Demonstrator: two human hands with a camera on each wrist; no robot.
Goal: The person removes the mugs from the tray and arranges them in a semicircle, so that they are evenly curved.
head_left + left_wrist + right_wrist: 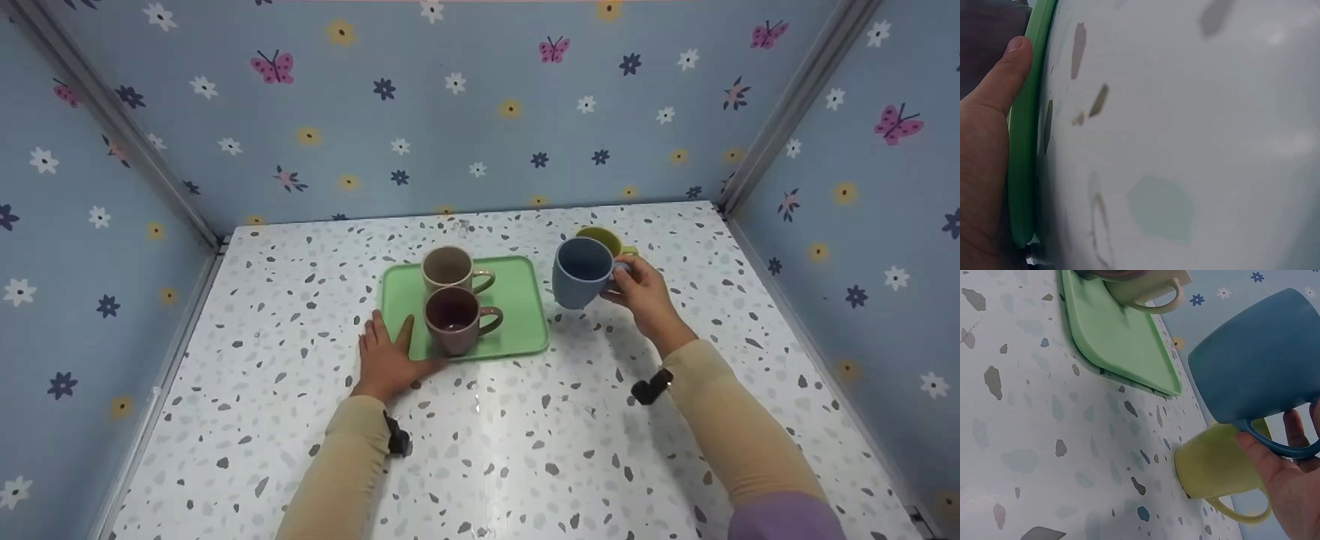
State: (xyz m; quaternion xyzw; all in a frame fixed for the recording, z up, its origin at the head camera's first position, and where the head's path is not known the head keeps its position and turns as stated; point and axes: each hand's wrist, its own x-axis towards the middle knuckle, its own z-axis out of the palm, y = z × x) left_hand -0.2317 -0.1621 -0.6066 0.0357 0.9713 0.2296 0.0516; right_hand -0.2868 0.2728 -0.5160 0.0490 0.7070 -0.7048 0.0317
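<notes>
My right hand [646, 296] grips a blue mug [579, 279] by its handle. In the right wrist view the blue mug [1258, 354] is lifted off the table, in front of a yellow-green mug [1213, 461] that stands on the tabletop. The left hand [390, 360] rests with spread fingers at the near left corner of a green tray [521, 300]. Its thumb [1013, 67] lies along the tray's edge in the left wrist view. On the tray stand a beige mug [439, 279] and, nearer me, a dark mauve mug [456, 337], both with handles to the right.
The speckled white tabletop [525, 450] runs around the tray. Flower-patterned panels [480, 112] close off the back and both sides. The yellow-green mug [609, 238] is partly hidden behind the blue one in the head view.
</notes>
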